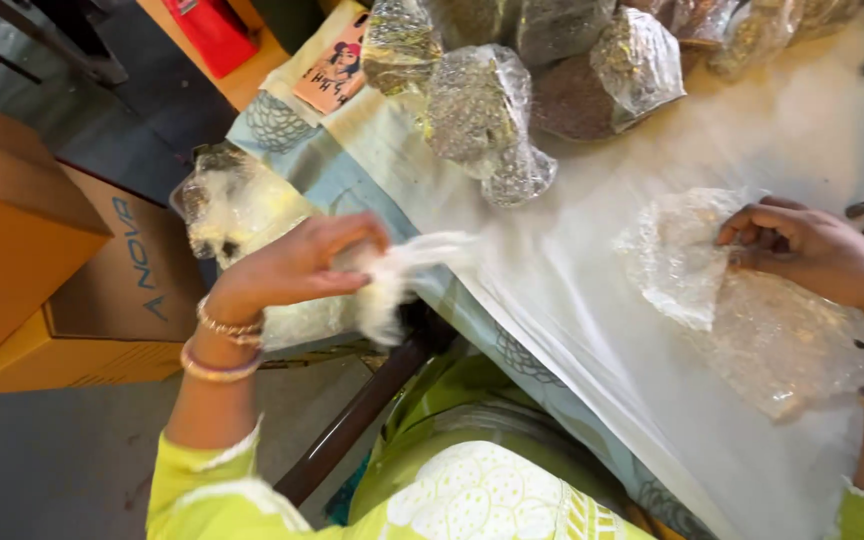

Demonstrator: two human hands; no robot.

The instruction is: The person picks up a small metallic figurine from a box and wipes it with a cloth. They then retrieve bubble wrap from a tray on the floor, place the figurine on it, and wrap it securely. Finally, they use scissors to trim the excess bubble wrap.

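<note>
Across the right of the view runs a table [592, 300] under a pale plastic sheet, its patterned cloth showing at the near edge. Left of it, on the grey floor, stand two cardboard boxes [22, 230]. At the table's far end lies a cluster of clear bags [552, 70] filled with dark and golden bits, with a small pink card [334, 68] beside them. Near the right edge a flat clear bag [752, 320] of pale bits lies on the sheet; the right hand [802, 250] rests on its upper end, fingers curled and pinching the plastic. Off the table's left edge hangs another bag [237, 205] of white fluff. Just in front of it the left hand [297, 265], bangles at the wrist, is closed around a tuft [392, 280] of white fluff, held over the table edge.
</note>
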